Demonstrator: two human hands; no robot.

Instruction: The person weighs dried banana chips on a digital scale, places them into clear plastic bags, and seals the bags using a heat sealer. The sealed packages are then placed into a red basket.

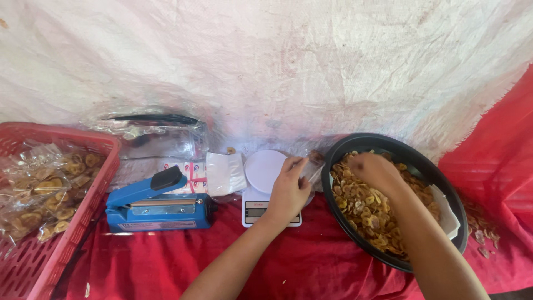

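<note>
A clear plastic bag (312, 166) sits between the white kitchen scale (265, 183) and the black round basin (444, 183), at mid-scene; it is too crumpled and see-through to tell its long axis, though its mouth seems to face right, toward the basin. The left hand (288, 191) rests over the scale, fingers pinched on the bag's edge. The right hand (375, 169) is down in the basin's heap of yellow banana chips (363, 208) — fingers curled together into the chips, whether holding any I cannot tell.

Left of the scale lies a flat white packet (225, 173), then a blue heat sealer (158, 205) with a black handle, long axis left-right. Behind it, a stack of clear empty bags (152, 136). At far left, a red basket (83, 216) holds sealed clear chip packets (41, 191) — all on red cloth (277, 261).
</note>
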